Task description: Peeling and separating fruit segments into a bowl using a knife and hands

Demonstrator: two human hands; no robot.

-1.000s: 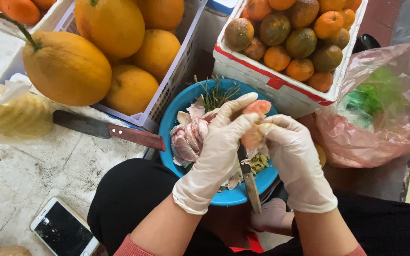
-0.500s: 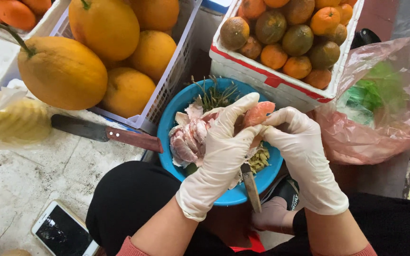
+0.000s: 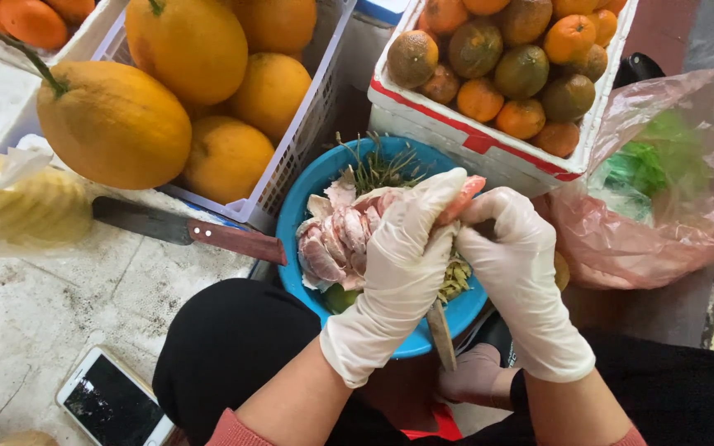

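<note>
Left hand [image 3: 398,264]: gloved in white, clenched around a pink fruit segment [image 3: 466,196], fingers wrapped over it from the left.
Right hand [image 3: 512,272]: gloved in white, its fingertips pinching the same segment from the right; the two hands touch.
Segment: held between both hands, just above the bowl's far side; only its pink tip shows past the fingers.
Small knife [image 3: 440,334]: its blade points down towards the person from under the hands; which hand grips it cannot be told.
Bowl [image 3: 303,206]: blue, directly beneath the hands, resting on the person's lap.
Peeled fruit [image 3: 332,244]: pale pink pieces piled in the bowl, just left of the left hand.
Seeds [image 3: 454,279]: yellowish scraps in the bowl, between the two wrists.
Big knife [image 3: 188,232]: red-brown handle, lying on the bench to the left of the hands, handle end near the bowl.
Pomelos [image 3: 113,124]: large yellow-orange fruit, up and left of the hands, some in a white basket [image 3: 307,124].
Crate [image 3: 473,136]: white, holding small orange and green citrus, just beyond the hands.
Bag [image 3: 663,215]: pink plastic, right of the right hand.
Phone [image 3: 113,405]: on the bench, low and well left of the hands.
</note>
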